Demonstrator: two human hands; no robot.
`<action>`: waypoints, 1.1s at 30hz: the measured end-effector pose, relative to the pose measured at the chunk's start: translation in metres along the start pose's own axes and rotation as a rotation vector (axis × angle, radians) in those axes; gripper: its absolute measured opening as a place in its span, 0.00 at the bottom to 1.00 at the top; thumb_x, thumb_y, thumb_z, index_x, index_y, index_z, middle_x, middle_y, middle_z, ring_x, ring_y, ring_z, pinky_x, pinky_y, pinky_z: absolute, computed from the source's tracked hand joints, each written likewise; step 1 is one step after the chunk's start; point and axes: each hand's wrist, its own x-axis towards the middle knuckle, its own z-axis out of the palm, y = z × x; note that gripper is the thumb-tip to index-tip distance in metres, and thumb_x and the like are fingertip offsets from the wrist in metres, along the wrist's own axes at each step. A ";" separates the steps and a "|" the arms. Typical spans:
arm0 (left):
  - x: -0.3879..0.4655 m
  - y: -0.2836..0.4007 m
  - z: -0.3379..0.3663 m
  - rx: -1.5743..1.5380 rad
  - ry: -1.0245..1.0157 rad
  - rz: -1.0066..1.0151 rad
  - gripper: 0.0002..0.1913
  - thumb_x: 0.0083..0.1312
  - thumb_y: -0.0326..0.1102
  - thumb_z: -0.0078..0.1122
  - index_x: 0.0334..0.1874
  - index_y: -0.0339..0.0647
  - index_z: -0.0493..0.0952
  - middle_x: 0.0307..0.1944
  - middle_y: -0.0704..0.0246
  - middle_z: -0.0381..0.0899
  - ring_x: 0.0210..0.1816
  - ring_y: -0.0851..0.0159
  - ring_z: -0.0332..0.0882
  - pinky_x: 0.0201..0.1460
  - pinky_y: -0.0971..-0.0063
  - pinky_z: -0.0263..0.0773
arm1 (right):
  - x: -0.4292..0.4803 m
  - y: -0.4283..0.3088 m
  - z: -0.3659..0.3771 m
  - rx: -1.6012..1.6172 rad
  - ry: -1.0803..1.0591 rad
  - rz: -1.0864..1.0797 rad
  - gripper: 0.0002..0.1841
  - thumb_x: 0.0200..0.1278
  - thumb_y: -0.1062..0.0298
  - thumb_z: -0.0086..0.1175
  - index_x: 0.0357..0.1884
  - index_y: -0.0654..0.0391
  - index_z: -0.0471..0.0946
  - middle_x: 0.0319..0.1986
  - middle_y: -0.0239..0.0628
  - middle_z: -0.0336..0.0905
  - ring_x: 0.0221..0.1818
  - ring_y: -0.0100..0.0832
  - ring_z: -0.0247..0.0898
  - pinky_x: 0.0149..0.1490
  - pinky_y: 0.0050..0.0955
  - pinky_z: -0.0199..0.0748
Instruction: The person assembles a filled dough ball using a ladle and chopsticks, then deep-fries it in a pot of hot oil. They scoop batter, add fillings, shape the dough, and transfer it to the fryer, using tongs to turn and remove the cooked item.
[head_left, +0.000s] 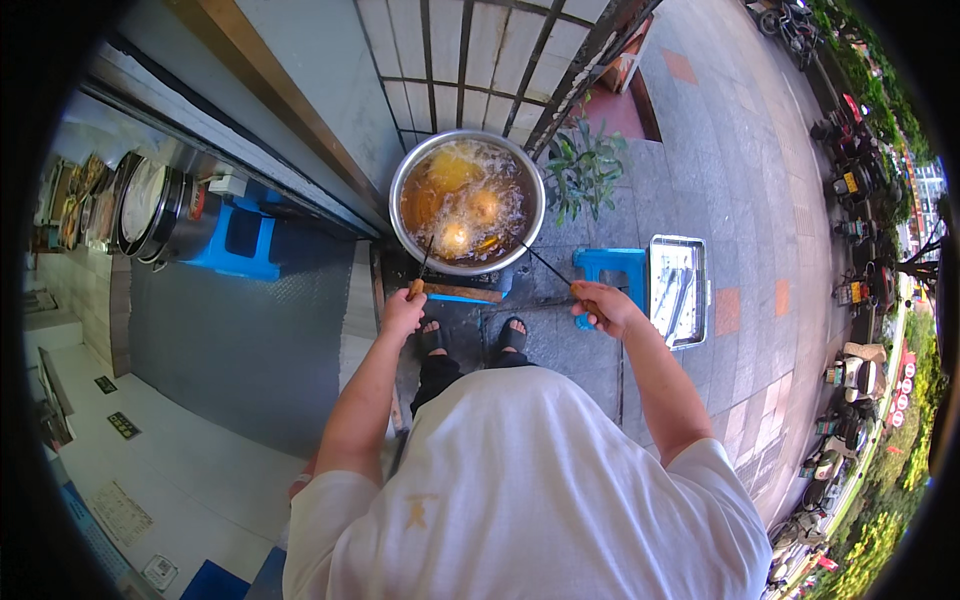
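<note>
A wide round metal pot (533, 244) of bubbling amber liquid, which looks like hot oil, stands in front of me. Several pale golden food pieces (456, 238) float among the bubbles; what they are is hard to tell. My left hand (403, 313) grips the wooden handle of a thin metal rod (426, 261), whose far end reaches the pot's near left side. In my right hand (611, 309) is a second wooden-handled rod (553, 271), slanting over the pot's near right rim. Foam and liquid obscure both tips.
A blue plastic stool (611, 259) and a metal tray (679, 292) lie right of the pot. Behind it rises a tiled wall (480, 67); a leafy plant (585, 169) grows beside it. Left, a doorway shows another blue stool (247, 240) by a large metal container (169, 210). Scooters line the far right.
</note>
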 end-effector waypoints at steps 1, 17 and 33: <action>0.000 0.000 0.000 -0.012 0.007 -0.016 0.15 0.67 0.41 0.59 0.50 0.39 0.76 0.22 0.72 0.75 0.15 0.74 0.68 0.16 0.78 0.65 | -0.003 0.003 0.000 0.032 -0.013 0.009 0.23 0.70 0.56 0.52 0.64 0.48 0.69 0.27 0.29 0.80 0.18 0.17 0.65 0.22 0.18 0.58; -0.001 -0.001 0.001 0.077 -0.012 -0.016 0.14 0.67 0.42 0.58 0.49 0.41 0.76 0.23 0.73 0.76 0.14 0.73 0.68 0.15 0.78 0.64 | -0.048 0.049 0.013 0.208 -0.075 -0.047 0.24 0.71 0.59 0.52 0.67 0.50 0.66 0.26 0.33 0.79 0.14 0.19 0.64 0.17 0.16 0.57; -0.008 -0.007 0.004 0.119 0.013 0.044 0.16 0.67 0.39 0.60 0.52 0.37 0.76 0.25 0.72 0.77 0.18 0.73 0.72 0.19 0.77 0.69 | -0.057 0.073 0.039 0.083 -0.113 -0.041 0.26 0.68 0.61 0.54 0.67 0.53 0.66 0.26 0.33 0.79 0.13 0.19 0.66 0.17 0.16 0.57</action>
